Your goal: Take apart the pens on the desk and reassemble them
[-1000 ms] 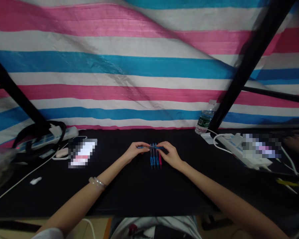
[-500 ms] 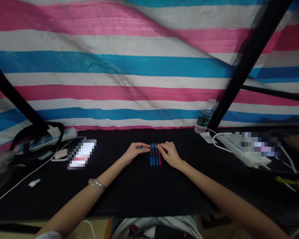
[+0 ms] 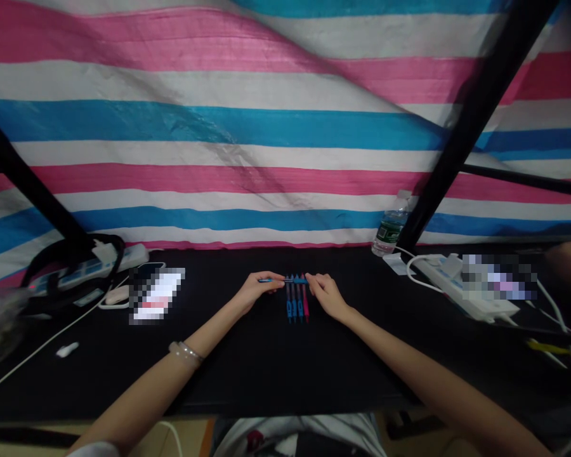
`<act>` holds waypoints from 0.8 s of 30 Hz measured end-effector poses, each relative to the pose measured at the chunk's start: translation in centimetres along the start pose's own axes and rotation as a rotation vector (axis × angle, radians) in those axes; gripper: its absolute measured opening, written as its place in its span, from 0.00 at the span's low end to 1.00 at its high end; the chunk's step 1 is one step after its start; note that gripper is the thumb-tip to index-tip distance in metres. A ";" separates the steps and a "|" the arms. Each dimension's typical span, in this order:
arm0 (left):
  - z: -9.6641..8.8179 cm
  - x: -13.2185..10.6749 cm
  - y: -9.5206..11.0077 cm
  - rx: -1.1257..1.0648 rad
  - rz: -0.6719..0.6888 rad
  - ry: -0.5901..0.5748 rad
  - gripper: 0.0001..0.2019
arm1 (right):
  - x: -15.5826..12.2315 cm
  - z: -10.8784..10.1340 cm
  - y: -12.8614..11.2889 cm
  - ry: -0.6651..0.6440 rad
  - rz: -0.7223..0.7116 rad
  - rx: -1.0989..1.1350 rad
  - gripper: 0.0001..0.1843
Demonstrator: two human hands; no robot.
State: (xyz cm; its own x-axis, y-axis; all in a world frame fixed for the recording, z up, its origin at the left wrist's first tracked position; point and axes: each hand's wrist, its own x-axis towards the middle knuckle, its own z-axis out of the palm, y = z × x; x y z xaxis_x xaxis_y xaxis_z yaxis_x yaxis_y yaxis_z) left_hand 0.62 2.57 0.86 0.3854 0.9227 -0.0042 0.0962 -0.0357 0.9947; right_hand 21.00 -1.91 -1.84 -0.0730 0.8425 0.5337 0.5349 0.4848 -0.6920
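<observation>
Both of my hands are at one crosswise blue pen (image 3: pixel 295 280): my left hand (image 3: pixel 257 287) pinches it between thumb and fingers, while my right hand (image 3: pixel 328 295) has its fingertips at the other end, pinching or merely touching, I can't tell. Those right fingertips have shifted outward since half a second ago, baring more blue grip (image 3: pixel 299 280). The pen crosses the far part of three blue pens (image 3: pixel 294 309), beside a pink pen (image 3: pixel 306 306), on the black table (image 3: pixel 290 365).

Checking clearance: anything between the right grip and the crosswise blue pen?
Nothing visible. The right grip is at the right end of the crosswise blue pen; the left grip holds it farther left. The three blue pens and pink pen appear beneath it, not between.
</observation>
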 end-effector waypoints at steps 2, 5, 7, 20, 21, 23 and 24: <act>0.0 0.0 0.0 -0.001 0.004 0.002 0.12 | 0.0 0.0 -0.1 -0.008 0.037 0.069 0.26; 0.0 0.1 0.0 -0.028 -0.008 0.013 0.12 | -0.1 -0.2 0.0 0.039 0.097 0.146 0.22; 0.0 0.1 0.0 -0.056 -0.025 0.023 0.13 | -0.2 -0.2 0.1 0.077 0.121 0.184 0.17; -0.2 0.1 0.0 -0.060 -0.030 0.012 0.15 | -0.1 0.6 0.9 0.044 0.297 0.361 0.26; -0.1 0.1 0.0 -0.068 -0.033 0.014 0.15 | -0.2 0.5 0.8 0.050 0.311 0.360 0.26; -0.1 0.0 0.0 -0.083 -0.037 0.016 0.14 | -0.2 0.3 0.4 0.052 0.293 0.345 0.26; -0.1 0.0 0.0 -0.089 -0.038 0.017 0.14 | -0.2 0.1 0.2 0.051 0.262 0.332 0.24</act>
State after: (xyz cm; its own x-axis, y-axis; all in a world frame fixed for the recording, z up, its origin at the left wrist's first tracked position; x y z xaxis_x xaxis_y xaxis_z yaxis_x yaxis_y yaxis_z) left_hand 0.53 2.65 0.87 0.3674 0.9291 -0.0411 0.0287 0.0329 0.9990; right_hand 20.98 -1.96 -2.11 0.0755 0.9386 0.3368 0.2293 0.3123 -0.9219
